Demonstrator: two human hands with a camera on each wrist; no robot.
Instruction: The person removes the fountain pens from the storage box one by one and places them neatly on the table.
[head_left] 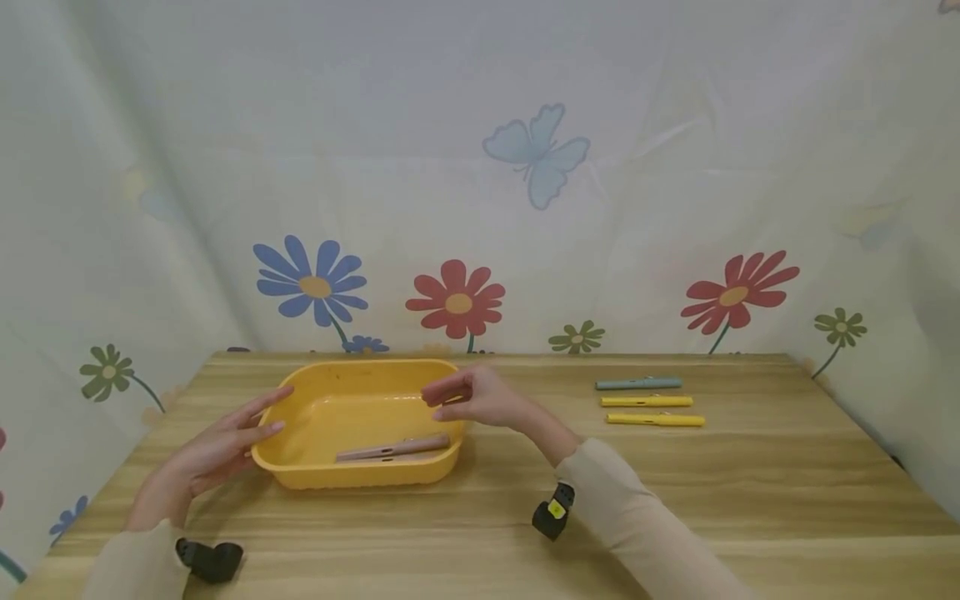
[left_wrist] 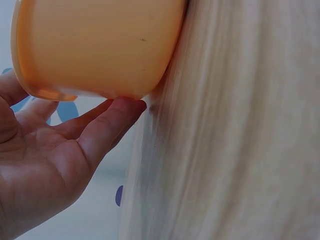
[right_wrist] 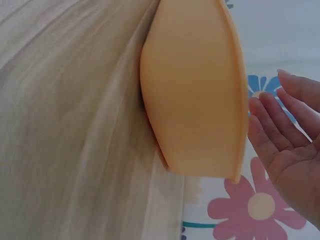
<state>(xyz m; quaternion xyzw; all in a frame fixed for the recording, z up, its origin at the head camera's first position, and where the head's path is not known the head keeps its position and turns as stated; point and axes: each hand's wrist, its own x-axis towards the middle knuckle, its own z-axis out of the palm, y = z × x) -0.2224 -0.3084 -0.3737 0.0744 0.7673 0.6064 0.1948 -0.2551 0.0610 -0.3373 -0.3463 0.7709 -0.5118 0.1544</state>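
A yellow plastic basin (head_left: 352, 477) sits on the left half of the table. Two dull pink pens (head_left: 397, 447) lie inside it, near its front right corner. My left hand (head_left: 217, 450) holds the basin's left end. In the left wrist view its fingers (left_wrist: 107, 127) press the outer wall below the rim, while others reach over the rim. Above the right rim is my right hand (head_left: 480, 400), fingers loosely extended and nothing between them. The right wrist view shows that palm (right_wrist: 295, 165) empty beside the basin wall (right_wrist: 195, 95).
To the right on the wooden table (head_left: 675, 500) lie a grey-green pen (head_left: 637, 384) and two yellow pens, one (head_left: 647, 402) behind the other (head_left: 656, 420), roughly parallel. A white cloth (head_left: 420, 192) with printed flowers and a butterfly hangs behind the table.
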